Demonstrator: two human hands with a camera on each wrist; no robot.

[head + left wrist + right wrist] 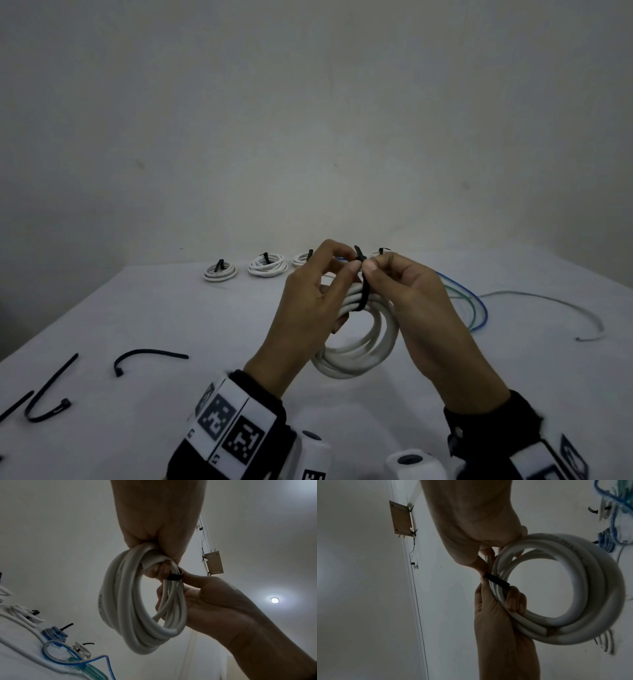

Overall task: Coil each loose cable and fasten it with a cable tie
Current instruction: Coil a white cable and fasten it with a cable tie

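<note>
I hold a coil of thick white cable (pixel 359 346) upright above the table. A black cable tie (pixel 361 287) is wrapped over the top of the coil, its end sticking up between my hands. My left hand (pixel 352 265) has fingers curled round the coil (pixel 130 608), and its thumb and forefinger meet at the tie (pixel 174 577). My right hand (pixel 371 264) pinches the tie from the other side. In the right wrist view the tie (pixel 496 580) crosses the strands of the coil (pixel 594 588) between both thumbs.
Three tied white coils (pixel 220 270) (pixel 268 266) (pixel 303 259) line the table's far edge. Loose blue and green cables (pixel 479 308) and a grey cable (pixel 548 298) lie at the right. Spare black ties (pixel 150 356) (pixel 48 394) lie at the front left.
</note>
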